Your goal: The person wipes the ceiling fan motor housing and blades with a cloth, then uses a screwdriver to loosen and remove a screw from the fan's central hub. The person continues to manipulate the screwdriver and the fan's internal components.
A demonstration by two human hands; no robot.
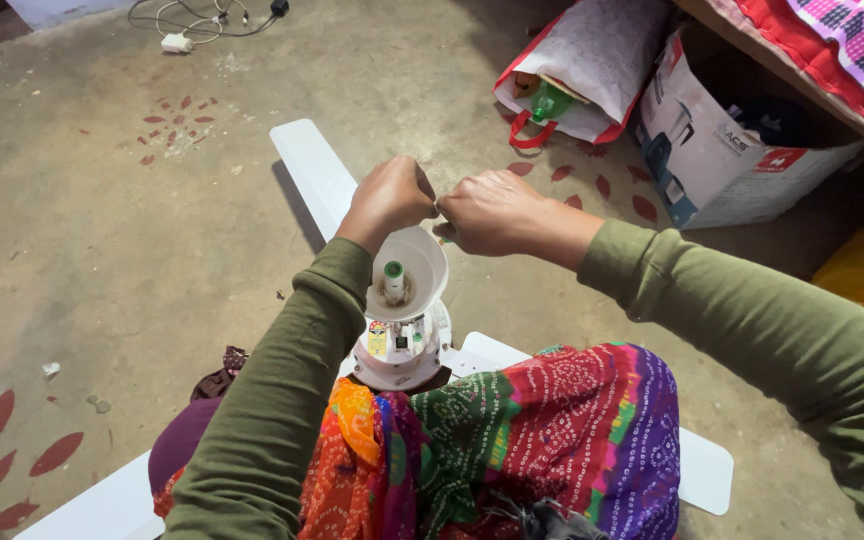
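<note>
A white ceiling fan lies on the concrete floor in front of me, its motor hub (pixel 399 352) facing up and a white cup-shaped canopy (pixel 414 272) tilted on the short rod with a green tip (pixel 393 270). One blade (pixel 314 172) points away from me; others spread left and right. My left hand (pixel 388 199) and my right hand (pixel 495 211) meet just above the canopy's far rim, fingers pinched together on something small that I cannot make out. Both arms wear olive green sleeves.
A colourful patterned cloth (pixel 512 450) covers my lap. A red-and-white bag (pixel 577 70) and a white cardboard box (pixel 722 140) stand at the back right under a bed edge. White cables with a plug (pixel 177 42) lie at the far left.
</note>
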